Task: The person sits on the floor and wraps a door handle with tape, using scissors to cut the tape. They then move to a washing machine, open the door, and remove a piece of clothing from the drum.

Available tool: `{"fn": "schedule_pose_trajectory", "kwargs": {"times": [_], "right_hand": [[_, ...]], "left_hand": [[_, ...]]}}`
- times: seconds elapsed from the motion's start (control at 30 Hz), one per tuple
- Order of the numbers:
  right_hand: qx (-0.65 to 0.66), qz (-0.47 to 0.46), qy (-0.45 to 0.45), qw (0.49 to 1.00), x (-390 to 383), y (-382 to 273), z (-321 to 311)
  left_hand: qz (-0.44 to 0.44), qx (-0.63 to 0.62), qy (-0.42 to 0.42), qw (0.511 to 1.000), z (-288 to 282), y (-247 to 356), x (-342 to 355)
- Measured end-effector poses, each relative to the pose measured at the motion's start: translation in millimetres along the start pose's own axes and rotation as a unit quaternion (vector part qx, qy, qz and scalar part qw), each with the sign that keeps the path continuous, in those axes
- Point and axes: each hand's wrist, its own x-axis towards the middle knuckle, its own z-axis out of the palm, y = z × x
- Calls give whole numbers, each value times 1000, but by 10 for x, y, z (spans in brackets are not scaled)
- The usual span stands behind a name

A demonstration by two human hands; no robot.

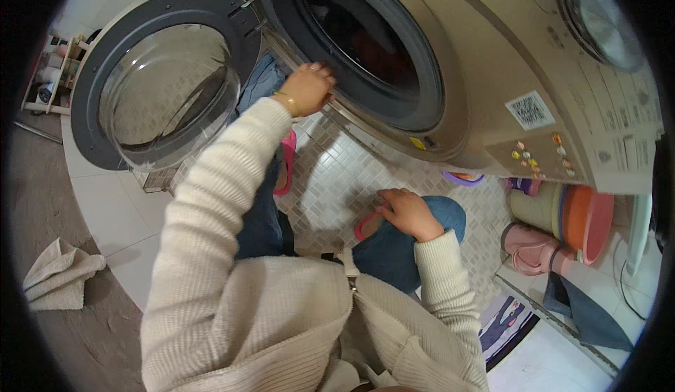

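A front-loading washing machine (478, 97) in gold-beige stands before me, its round glass door (169, 90) swung out to the left. The drum opening (344, 19) is dark, with a dim reddish patch inside. My left hand (308, 88) is at the lower left edge of the opening, palm down. Its fingers are bent and closed, and what they hold, if anything, is hidden. Beside my bent right knee (446, 213), my right hand (409, 214) hangs with its fingers apart and nothing in them.
Pink slippers (287, 163) are on the tiled floor (330, 174). To the right lie an orange-red basin (587, 216), a pink cylindrical container (534, 249) and a dark grey cloth (587, 315). A beige cloth (63, 276) lies far left, below a small shelf (60, 72).
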Motion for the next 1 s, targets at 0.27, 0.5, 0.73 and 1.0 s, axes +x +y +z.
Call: {"fn": "schedule_pose_trajectory", "kwargs": {"times": [0.27,0.5,0.73,1.0], "right_hand": [[-36,8,29,999,-239,149,9],[-48,-134,101,985,369,-79,-128],[-121,-128,301,937,1542,-446,-196],[-117,41,295,948,2428,-265,-98]], "left_hand": [[-91,60,58,992,770,-137,390],[-148,62,-54,986,617,-192,608],[-136,0,36,990,687,-220,97],[-71,-4,122,990,755,-238,12]]}}
